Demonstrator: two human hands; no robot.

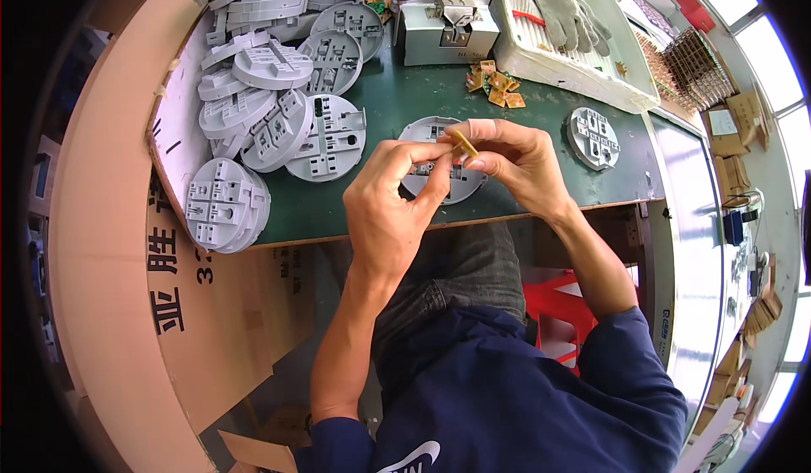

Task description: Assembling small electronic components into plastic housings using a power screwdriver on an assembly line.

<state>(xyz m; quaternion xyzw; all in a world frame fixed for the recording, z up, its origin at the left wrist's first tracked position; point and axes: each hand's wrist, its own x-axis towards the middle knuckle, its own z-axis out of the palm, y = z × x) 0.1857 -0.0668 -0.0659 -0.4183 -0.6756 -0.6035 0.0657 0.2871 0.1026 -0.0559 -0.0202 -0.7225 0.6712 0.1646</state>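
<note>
A small yellow-brown circuit board (464, 143) is pinched between the fingertips of both hands. My left hand (384, 198) grips it from the left, thumb and forefinger closed together. From the right, my right hand (522, 160) holds it with thumb and fingers; a pale strip wraps one finger. Beneath the hands a round grey plastic housing (460, 187) lies on the green table, partly hidden by the fingers. Whether the board touches the housing cannot be made out. Farther right lies another grey housing (593, 138), slotted side up.
Many grey housings (272, 66) are heaped along the table's left side. Loose circuit boards (498, 86) lie near a boxy metal device (449, 38) at the back. A white tray (583, 78) holds work gloves (557, 13). Cardboard (110, 220) borders the left; a red stool (557, 304) stands below.
</note>
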